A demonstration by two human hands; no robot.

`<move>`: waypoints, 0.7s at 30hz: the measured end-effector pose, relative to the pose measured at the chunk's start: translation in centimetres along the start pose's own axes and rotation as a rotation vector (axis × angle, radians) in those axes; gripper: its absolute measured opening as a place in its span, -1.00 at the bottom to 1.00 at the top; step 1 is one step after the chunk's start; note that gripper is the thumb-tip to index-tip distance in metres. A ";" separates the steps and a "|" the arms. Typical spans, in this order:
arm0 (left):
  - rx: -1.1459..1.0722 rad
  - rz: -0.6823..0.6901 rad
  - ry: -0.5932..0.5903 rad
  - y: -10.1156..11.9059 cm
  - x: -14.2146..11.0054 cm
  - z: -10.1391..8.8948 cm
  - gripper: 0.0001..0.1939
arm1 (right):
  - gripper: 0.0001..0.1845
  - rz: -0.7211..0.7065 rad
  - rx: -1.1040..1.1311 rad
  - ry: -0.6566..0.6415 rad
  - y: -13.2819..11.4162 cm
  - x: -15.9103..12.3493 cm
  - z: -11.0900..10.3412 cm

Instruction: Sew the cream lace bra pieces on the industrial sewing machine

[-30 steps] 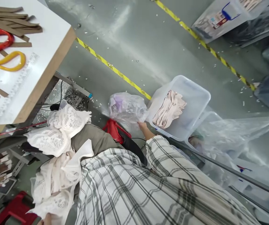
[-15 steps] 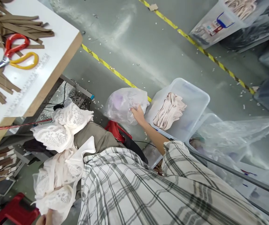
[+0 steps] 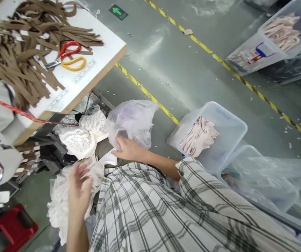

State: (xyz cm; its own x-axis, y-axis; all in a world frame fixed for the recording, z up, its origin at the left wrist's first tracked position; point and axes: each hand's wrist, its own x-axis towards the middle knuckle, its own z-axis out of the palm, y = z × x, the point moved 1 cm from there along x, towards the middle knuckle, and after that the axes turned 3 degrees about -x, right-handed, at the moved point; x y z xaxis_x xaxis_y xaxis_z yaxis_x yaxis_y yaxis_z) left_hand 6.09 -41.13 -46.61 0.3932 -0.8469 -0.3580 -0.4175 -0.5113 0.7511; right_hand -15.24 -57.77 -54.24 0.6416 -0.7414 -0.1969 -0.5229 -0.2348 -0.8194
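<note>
While the right hand [image 3: 130, 150] is pinching a plastic bag [image 3: 136, 117] at its twelve o'clock, the left hand [image 3: 79, 196] is spreading its fingers over lace bras [image 3: 78, 144].

I see an evenly bright view, with pale glare streaking the floor [image 3: 176, 84], shine on the plastic bag [image 3: 133, 119], the left hand [image 3: 80, 190] slightly blurred, and wide-angle stretching toward the edges.

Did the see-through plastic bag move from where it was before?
Yes. Judged against the clear plastic bin, which stayed put, the plastic bag moved away from it, toward the white lace bra.
</note>
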 end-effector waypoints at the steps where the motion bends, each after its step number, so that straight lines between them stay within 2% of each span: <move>1: -0.114 0.019 -0.105 1.4 1.5 2.1 -0.24 | -0.33 -0.046 0.014 -0.032 -1.0 0.1 0.6; 3: -0.224 0.030 -0.222 2.9 3.8 5.0 -0.19 | -0.37 -0.107 0.040 -0.093 -2.3 0.1 1.9; 5: -0.248 0.030 -0.274 3.4 5.1 6.4 -0.30 | -0.44 -0.141 0.055 -0.124 -2.8 0.1 2.9; 9: -0.152 0.020 -0.200 3.1 6.0 6.5 -0.58 | -0.46 -0.136 0.100 -0.107 -3.3 0.2 3.6; 13: -0.047 0.028 -0.149 3.1 6.7 6.6 -0.69 | -0.41 -0.103 0.130 -0.138 -3.4 0.8 2.7; 17: 0.031 0.072 -0.214 3.4 4.9 7.2 -0.69 | -0.54 -0.017 0.116 -0.202 -2.5 -0.8 3.3; 19: 0.008 0.045 -0.180 3.6 3.3 7.0 -0.71 | -0.53 0.001 0.132 -0.196 -1.2 -2.4 4.0; 21: -0.020 0.063 -0.162 3.7 2.1 6.1 -0.61 | -0.45 -0.026 0.180 -0.177 0.2 -3.3 4.0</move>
State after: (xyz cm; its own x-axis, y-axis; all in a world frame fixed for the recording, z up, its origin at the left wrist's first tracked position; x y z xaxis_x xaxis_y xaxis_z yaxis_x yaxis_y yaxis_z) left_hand 0.41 -45.63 -47.97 0.2290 -0.8906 -0.3928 -0.4205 -0.4545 0.7853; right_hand -15.25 -52.85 -55.95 0.7499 -0.6112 -0.2530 -0.4068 -0.1246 -0.9050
